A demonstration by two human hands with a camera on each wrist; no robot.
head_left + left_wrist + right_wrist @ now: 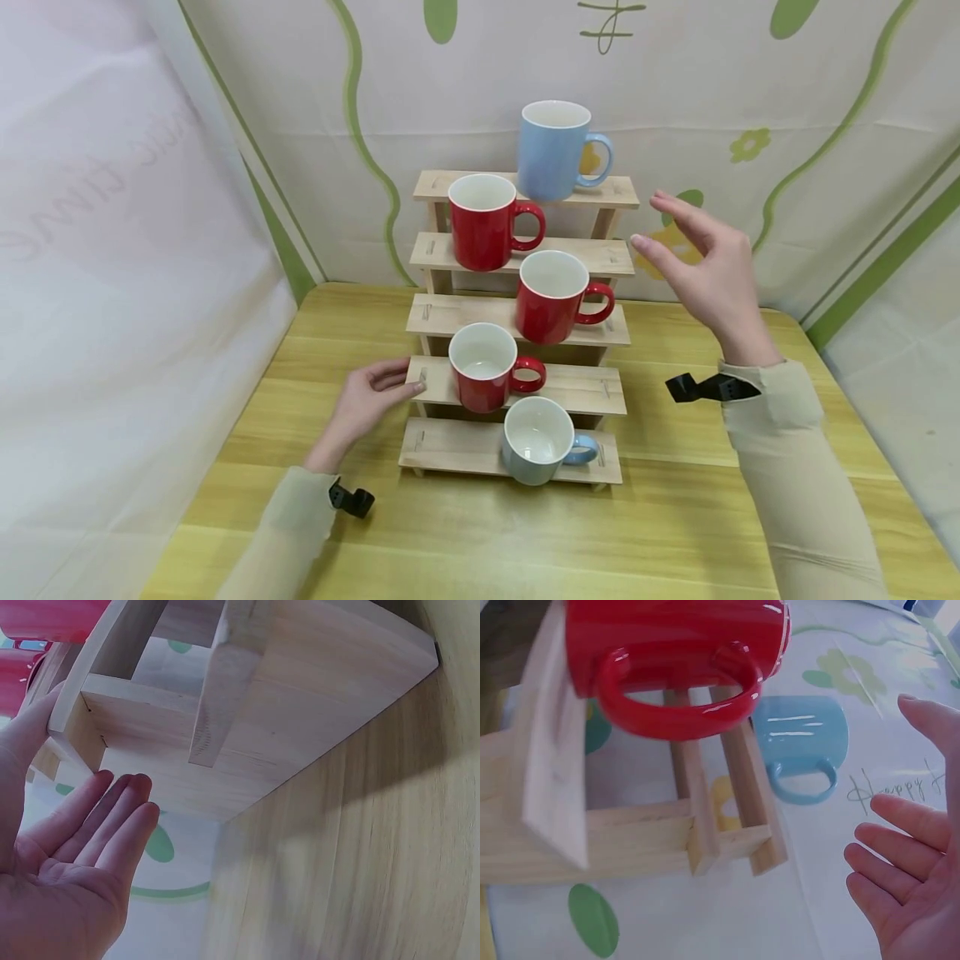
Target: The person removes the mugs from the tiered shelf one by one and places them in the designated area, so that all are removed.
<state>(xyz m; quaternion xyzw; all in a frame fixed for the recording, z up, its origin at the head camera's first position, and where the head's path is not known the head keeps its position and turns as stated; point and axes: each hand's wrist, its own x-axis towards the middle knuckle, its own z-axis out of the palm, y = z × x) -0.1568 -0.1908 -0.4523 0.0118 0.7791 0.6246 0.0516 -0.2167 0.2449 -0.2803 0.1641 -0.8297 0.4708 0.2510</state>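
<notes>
A stepped wooden display rack (442, 443) stands on the table. My left hand (367, 404) holds the left end of its second board from the bottom, thumb on top and fingertips at the underside edge. Away to the rack's right, my right hand (712, 271) hovers in the air, thumb and fingers apart and holding nothing. A light blue mug (551, 158) sits on the top board. Below it come a red mug (483, 229), a second red mug (547, 308), a third red mug (480, 375) and another light blue mug (534, 450), one per board. All handles point right.
The wood-grain table (450, 550) extends around the rack. A white cloth (300, 92) with green and yellow patterns hangs behind, and white cloth (120, 292) also covers the left side. Each wrist wears a black strap mount (705, 388).
</notes>
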